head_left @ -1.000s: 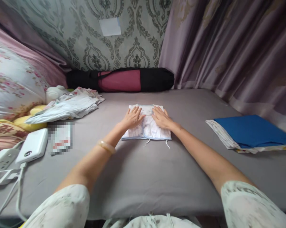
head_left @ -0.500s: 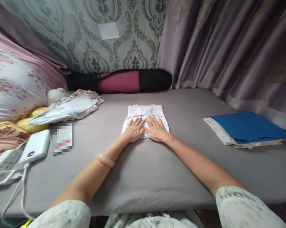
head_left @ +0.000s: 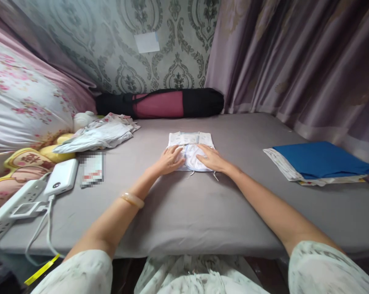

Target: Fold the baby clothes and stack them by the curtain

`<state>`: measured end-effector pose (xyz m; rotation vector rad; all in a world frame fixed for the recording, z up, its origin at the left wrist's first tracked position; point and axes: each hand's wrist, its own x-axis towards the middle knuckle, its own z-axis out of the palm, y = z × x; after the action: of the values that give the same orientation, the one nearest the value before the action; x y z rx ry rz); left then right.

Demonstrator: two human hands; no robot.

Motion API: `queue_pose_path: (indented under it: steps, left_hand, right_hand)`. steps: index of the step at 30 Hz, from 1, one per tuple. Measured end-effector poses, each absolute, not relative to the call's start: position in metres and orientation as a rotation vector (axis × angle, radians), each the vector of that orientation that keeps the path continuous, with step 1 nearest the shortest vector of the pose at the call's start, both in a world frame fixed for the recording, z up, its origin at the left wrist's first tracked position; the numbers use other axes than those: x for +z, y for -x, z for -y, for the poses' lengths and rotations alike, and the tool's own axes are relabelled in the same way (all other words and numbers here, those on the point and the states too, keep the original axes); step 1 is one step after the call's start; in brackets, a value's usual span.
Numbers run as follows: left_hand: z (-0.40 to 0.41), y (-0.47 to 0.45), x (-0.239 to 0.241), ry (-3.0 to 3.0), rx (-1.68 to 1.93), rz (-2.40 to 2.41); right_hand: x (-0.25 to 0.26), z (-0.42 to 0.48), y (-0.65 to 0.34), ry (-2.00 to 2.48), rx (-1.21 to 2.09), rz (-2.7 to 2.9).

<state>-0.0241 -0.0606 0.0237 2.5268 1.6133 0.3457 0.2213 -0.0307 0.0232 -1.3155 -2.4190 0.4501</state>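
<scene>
A small white garment (head_left: 192,157) with pale blue trim and thin tie strings lies folded into a neat block on the grey bed sheet. My left hand (head_left: 171,160) rests on its left side, fingers stretched out. On the right side lies my right hand (head_left: 214,158), thumb and fingers apart. Between the hands the curved blue edging shows, and two strings hang off the near edge. Neither hand has its fingers closed round the cloth.
To the right sits a stack of folded cloth topped by a blue piece (head_left: 322,159). On the left are crumpled light clothes (head_left: 101,136), a white power bank (head_left: 61,176) and a power strip (head_left: 15,212) with cables. A black and maroon long bag (head_left: 159,104) lies along the wall.
My hands have moved apart from the garment's middle towards its two sides, uncovering the blue-edged centre and a second string. The camera view has shifted slightly.
</scene>
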Motion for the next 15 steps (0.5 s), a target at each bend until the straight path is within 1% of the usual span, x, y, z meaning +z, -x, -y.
queue_pose_path:
  steps: [3,7,15]
  left_hand:
    - [0.073,0.058,0.022,-2.559,0.480,-1.525]
    - [0.091,0.089,0.020,-2.551,0.499,-1.521]
    - [0.100,0.085,0.025,-2.506,0.513,-1.317]
  right_hand:
    - [0.024,0.044,-0.255,1.219,0.369,2.392]
    - [0.023,0.072,-0.286,1.145,0.321,2.483]
    - [0.028,0.096,-0.293,0.977,0.356,2.610]
